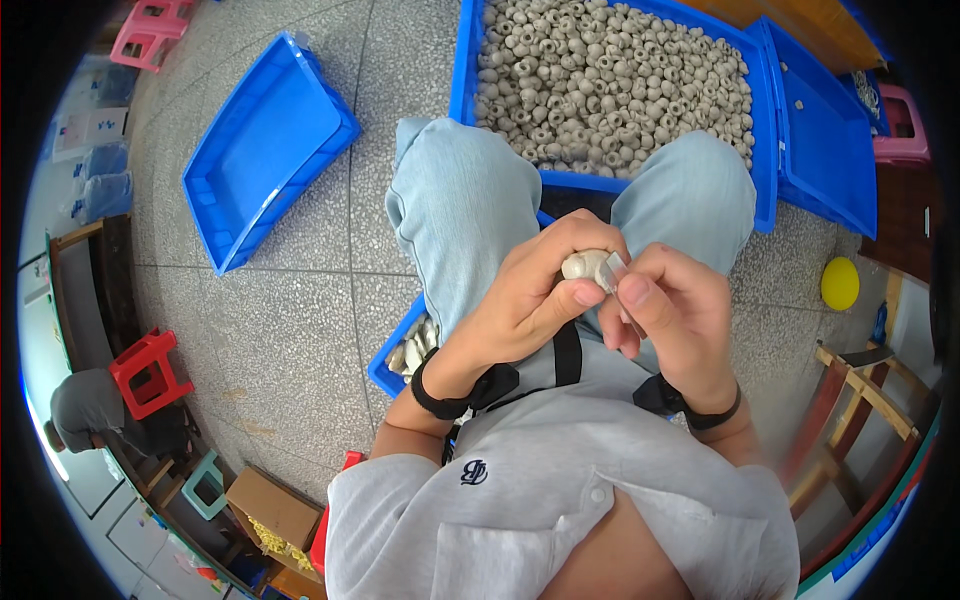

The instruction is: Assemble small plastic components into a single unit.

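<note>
My left hand (525, 300) grips a small, rounded, grey-beige molded piece (583, 265) between thumb and fingers, above my lap. Pinched in my right hand (688, 310) is a thin, flat, metallic-looking blade (612, 270), its edge touching the right end of the piece. The fingers of both hands are nearly together. Beyond my knees, a large blue bin (464, 80) holds a heap of round, hollow grey pieces (610, 85). Beside my left thigh, a smaller blue bin (384, 370) contains elongated pale pieces (415, 345), partly hidden by my leg and arm.
A blue crate (265, 140) rests on the speckled floor at left. Another blue tray (825, 140) adjoins the large bin. Red stool (150, 373), yellow disc (840, 284), wooden frame (870, 400) and cardboard box (275, 508) stand around. Another person (95, 410) bends at far left.
</note>
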Tool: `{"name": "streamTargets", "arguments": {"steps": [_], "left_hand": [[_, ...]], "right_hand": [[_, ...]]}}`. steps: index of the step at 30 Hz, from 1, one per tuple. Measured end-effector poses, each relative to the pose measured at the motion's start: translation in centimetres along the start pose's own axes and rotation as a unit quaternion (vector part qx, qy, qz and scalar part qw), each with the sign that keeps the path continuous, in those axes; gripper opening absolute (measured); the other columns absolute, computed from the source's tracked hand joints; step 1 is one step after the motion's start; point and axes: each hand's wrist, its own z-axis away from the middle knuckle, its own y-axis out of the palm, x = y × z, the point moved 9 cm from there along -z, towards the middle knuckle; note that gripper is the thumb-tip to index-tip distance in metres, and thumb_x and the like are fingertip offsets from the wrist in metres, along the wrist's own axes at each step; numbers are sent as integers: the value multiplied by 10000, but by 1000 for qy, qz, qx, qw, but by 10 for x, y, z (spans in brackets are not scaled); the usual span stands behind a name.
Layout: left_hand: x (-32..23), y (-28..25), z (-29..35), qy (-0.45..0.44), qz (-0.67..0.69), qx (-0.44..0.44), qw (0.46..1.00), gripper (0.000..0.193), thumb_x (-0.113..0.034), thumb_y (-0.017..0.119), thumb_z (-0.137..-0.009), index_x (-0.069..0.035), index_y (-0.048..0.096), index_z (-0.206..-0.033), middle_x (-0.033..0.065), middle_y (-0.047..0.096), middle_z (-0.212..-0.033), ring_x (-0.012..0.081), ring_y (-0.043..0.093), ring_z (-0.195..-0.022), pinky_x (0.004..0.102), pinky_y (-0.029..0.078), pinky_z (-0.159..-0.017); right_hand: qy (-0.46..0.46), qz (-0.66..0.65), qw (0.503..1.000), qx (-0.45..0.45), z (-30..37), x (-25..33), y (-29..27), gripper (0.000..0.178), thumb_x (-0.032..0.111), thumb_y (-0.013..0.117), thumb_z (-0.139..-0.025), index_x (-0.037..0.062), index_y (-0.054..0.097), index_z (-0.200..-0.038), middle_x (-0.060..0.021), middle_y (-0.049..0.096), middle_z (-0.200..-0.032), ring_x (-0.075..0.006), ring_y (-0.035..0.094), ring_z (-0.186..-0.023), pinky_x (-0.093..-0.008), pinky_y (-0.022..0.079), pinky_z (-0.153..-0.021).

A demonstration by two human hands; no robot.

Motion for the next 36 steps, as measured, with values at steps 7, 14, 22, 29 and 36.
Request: {"name": "streamTargets", "arguments": {"steps": [7, 14, 22, 29, 36], "left_hand": [[-1, -1, 1, -3, -3, -7, 1000, 328, -348, 469, -871, -39, 497, -976, 70, 512, -863, 173, 524, -751, 268, 411, -676], [-6, -3, -1, 22, -54, -10, 998, 323, -344, 495, -855, -41, 511, -963, 73, 520, -837, 186, 526, -740, 272, 414, -665], [-10, -4, -2, 56, -97, -10, 994, 329, -347, 504, -848, -37, 513, -959, 77, 520, -832, 193, 529, -731, 279, 419, -655], [-8, -4, -1, 28, -67, -16, 997, 327, -343, 496, -853, -34, 509, -960, 79, 521, -829, 193, 528, -730, 279, 418, -657], [-8, -3, -1, 24, -61, -15, 998, 329, -350, 492, -854, -39, 509, -962, 75, 521, -825, 187, 525, -726, 275, 413, -661]], "right_hand": [[-33, 43, 999, -4, 0, 6, 0, 136, 95, 492, -871, -13, 543, -806, -26, 534, -586, -44, 466, -489, -175, 345, -437], [-46, 74, 996, -13, 0, 10, 0, 128, 79, 489, -866, -19, 548, -808, -35, 552, -599, -50, 500, -510, -180, 371, -453], [-59, 109, 992, -4, 0, 12, 2, 123, 76, 497, -860, -20, 548, -801, -41, 563, -613, -52, 504, -512, -178, 376, -460], [-60, 59, 996, -26, 0, 12, -3, 125, 75, 490, -863, -18, 542, -798, -48, 568, -616, -54, 497, -507, -179, 379, -461], [-79, 80, 994, -17, 0, 14, 0, 121, 67, 489, -863, -21, 544, -802, -50, 567, -616, -60, 506, -513, -182, 387, -466]]}}
